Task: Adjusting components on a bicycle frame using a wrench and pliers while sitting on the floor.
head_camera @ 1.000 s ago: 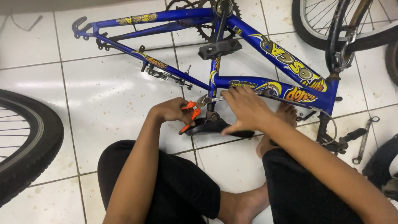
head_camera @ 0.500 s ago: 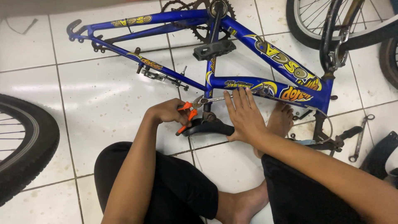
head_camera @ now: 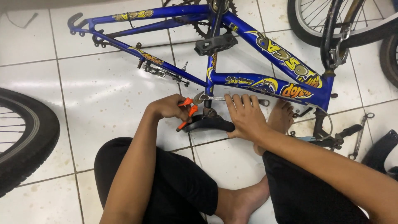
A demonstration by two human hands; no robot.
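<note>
We see glossy blue painted metal on the bicycle frame (head_camera: 265,45), bare dull steel on the wrench (head_camera: 232,98), and smooth orange plastic on the pliers' handles (head_camera: 187,111). The saddle (head_camera: 209,123) looks matt black, the tyre (head_camera: 39,137) dull rubber, and the floor tiles (head_camera: 99,91) shiny white, speckled with grime.

One head-worn view looks steeply down from close above onto the tiled floor (head_camera: 103,95); no second view.

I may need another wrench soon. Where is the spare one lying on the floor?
In the head view, the spare wrench lies on the white tiled floor at far right, beyond the blue bike frame and beside a black part.
</note>
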